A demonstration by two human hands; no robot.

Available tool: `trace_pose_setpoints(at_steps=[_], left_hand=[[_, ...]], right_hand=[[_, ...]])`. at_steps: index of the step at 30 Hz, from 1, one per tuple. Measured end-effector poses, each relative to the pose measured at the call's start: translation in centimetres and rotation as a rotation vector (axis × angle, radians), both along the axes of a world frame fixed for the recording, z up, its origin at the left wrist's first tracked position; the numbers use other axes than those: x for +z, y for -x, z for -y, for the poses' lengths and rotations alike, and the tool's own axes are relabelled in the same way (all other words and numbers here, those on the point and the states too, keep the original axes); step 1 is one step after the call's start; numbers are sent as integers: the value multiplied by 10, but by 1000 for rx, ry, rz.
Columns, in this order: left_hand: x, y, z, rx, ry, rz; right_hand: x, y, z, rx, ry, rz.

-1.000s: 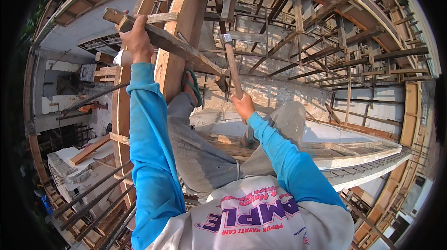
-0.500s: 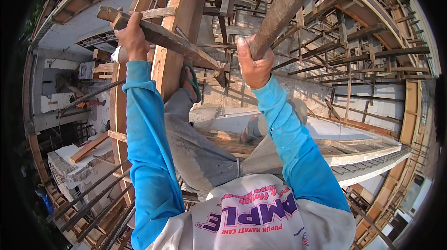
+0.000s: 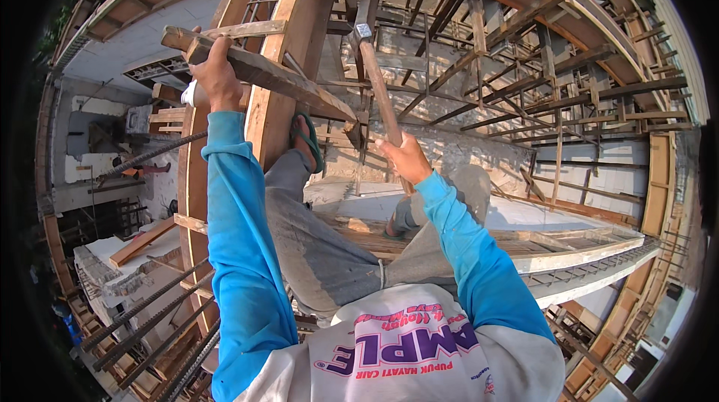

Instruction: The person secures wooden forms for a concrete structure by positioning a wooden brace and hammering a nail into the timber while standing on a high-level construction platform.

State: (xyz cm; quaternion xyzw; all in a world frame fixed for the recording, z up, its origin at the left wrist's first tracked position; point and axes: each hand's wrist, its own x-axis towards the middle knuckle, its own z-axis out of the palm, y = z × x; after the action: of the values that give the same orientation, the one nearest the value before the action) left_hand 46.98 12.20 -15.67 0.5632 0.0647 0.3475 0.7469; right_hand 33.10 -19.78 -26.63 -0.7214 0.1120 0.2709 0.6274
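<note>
The formwork [image 3: 305,20] runs up left of centre; the timber [image 3: 281,81] slants across its right edge, one end jutting past. The hammer [image 3: 380,91] is right of that end, head pointing away. The left hand [image 3: 217,76] has fingers wrapped round the timber's upper-left end; the right hand [image 3: 408,159] is closed round the hammer. Best, I'd judge: brace the timber firmly, strike squarely.

Hammer handle [image 3: 381,90]: matt, smooth wood; hammer head [image 3: 363,31]: shiny metal. Left timber piece [image 3: 277,77]: rough, weathered wood. Near-left rebar [image 3: 146,303]: ribbed metal. Trousers [image 3: 314,226]: matt cloth.
</note>
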Motion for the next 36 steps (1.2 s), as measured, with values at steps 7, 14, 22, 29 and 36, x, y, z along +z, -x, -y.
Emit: trace_pose_setpoints(at_steps=[7, 14, 22, 29, 36], left_hand=[[15, 35, 20, -112, 20, 69], [-2, 63, 14, -46, 42, 98], [41, 117, 44, -123, -6, 140], [183, 225, -19, -58, -263, 230], [190, 322, -52, 243, -557, 318]], right_hand=[[11, -19, -32, -198, 101, 530], [-131, 40, -3, 73, 165, -594], [-97, 112, 34, -24, 82, -476], [-90, 126, 62, -160, 25, -417], [-109, 117, 67, -209, -14, -488]])
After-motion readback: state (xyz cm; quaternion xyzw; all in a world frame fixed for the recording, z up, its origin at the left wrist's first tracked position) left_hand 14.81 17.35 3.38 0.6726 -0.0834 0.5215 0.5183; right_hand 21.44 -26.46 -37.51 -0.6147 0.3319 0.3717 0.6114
